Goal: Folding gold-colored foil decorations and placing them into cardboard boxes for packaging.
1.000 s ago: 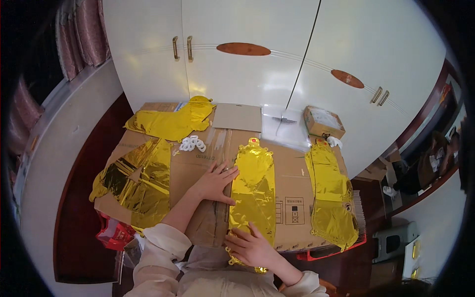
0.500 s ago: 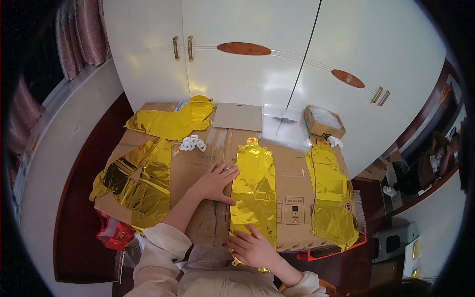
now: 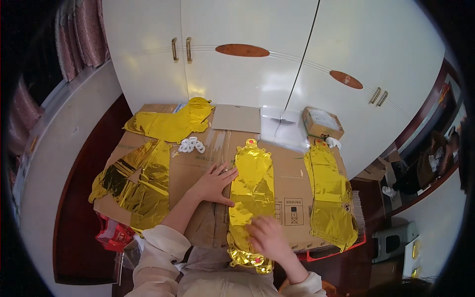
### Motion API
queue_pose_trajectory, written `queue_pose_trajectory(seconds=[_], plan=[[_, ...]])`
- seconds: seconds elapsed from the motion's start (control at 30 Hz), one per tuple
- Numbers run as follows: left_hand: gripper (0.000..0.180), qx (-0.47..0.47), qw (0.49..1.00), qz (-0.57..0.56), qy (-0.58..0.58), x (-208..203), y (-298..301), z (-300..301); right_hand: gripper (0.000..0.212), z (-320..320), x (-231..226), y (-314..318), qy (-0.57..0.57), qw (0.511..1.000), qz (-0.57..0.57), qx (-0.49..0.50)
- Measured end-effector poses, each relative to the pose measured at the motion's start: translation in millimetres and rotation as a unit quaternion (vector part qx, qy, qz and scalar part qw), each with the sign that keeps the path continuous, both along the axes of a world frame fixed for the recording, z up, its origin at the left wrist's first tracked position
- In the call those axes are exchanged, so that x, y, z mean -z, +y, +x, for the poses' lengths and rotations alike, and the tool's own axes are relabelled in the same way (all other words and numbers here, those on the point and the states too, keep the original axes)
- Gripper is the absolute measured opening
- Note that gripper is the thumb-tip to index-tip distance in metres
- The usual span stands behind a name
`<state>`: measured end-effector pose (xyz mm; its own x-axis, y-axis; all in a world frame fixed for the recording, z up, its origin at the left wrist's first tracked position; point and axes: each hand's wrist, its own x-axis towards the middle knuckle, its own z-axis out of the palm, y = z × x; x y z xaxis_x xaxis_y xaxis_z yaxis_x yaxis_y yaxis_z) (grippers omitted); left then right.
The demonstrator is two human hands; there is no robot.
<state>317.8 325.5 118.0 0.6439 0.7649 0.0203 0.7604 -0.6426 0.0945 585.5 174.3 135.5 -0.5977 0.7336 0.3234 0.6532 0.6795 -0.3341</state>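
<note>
A flat gold foil balloon (image 3: 252,175) lies lengthwise in front of me on the cardboard, with a red spot at each end. Its near end hangs toward my lap. My left hand (image 3: 215,184) rests with fingers spread on the cardboard, its fingertips and thumb at the balloon's left edge. Over the balloon's lower right part is my right hand (image 3: 268,237); its fingers are bent and smeared by motion, so whether they pinch the foil is unclear.
More gold foil pieces lie at the far left (image 3: 166,123), near left (image 3: 141,183) and right (image 3: 331,193). White rings (image 3: 191,145), a grey-brown board (image 3: 236,120), clear plastic sheets (image 3: 284,128) and a small box (image 3: 322,123) sit toward the white cabinet (image 3: 247,24).
My right hand has lifted and shifted up and to the right, its fingers now bent. The balloon's near end with its red spot has come into sight. My left hand stays put.
</note>
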Motion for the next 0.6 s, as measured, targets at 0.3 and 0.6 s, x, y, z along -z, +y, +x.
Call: queue_pose_trajectory(seconds=[0.3,0.6], plan=[[0.113,0.007,1.000,0.007,-0.009,5,2,-1,0.047,36,18,77,0.074,0.985,-0.046,0.149],[0.114,0.011,1.000,0.011,-0.007,5,3,-3,0.042,34,40,199,0.105,0.985,-0.020,0.137]])
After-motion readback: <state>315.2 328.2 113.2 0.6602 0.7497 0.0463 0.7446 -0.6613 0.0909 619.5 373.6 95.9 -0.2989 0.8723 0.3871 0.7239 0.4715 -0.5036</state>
